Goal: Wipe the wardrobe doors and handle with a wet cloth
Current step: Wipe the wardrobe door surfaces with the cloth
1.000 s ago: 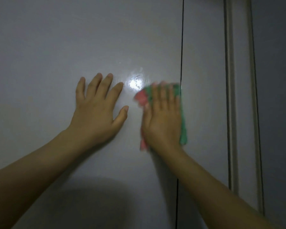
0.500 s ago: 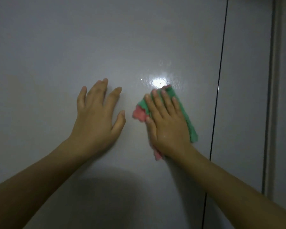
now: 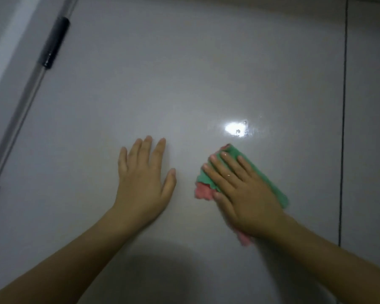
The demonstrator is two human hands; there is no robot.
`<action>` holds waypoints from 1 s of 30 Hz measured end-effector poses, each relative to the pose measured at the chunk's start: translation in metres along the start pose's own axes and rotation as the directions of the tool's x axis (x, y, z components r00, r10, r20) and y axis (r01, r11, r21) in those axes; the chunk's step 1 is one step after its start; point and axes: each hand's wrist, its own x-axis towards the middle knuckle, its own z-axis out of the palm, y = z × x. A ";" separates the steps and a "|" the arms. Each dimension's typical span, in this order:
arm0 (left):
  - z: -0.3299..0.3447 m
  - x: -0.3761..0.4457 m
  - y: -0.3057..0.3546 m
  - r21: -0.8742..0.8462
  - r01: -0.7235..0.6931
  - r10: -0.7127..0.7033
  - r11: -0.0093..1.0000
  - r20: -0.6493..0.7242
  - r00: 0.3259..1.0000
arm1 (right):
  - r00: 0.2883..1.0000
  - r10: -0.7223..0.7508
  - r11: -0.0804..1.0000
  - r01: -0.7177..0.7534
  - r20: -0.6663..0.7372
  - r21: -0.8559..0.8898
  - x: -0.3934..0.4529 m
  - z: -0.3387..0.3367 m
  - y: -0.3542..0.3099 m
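A glossy pale grey wardrobe door (image 3: 184,84) fills the view. My right hand (image 3: 244,189) lies flat with straight fingers on a green and pink cloth (image 3: 274,189), pressing it against the door right of centre. My left hand (image 3: 145,181) rests flat on the door to the left of the cloth, fingers spread, holding nothing. A long metal handle (image 3: 29,84) with black end pieces runs slanted down the door's left edge, far from both hands. A bright light reflection sits just above the cloth.
A dark vertical gap (image 3: 343,128) separates this door from the neighbouring door (image 3: 371,128) on the right. A strip of lighter surface (image 3: 0,40) shows beyond the handle at the upper left. My shadow darkens the door's lower middle.
The view has swung left: the door gap slid to the right and the handle came into sight at the left. My right hand moved the cloth leftward away from the gap. The left hand stayed flat.
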 end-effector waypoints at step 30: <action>-0.039 0.045 -0.251 -0.153 -0.174 0.155 0.973 -0.128 0.980 | 0.993 -0.021 1.000 0.023 0.115 -0.018 0.139 0.013 -0.125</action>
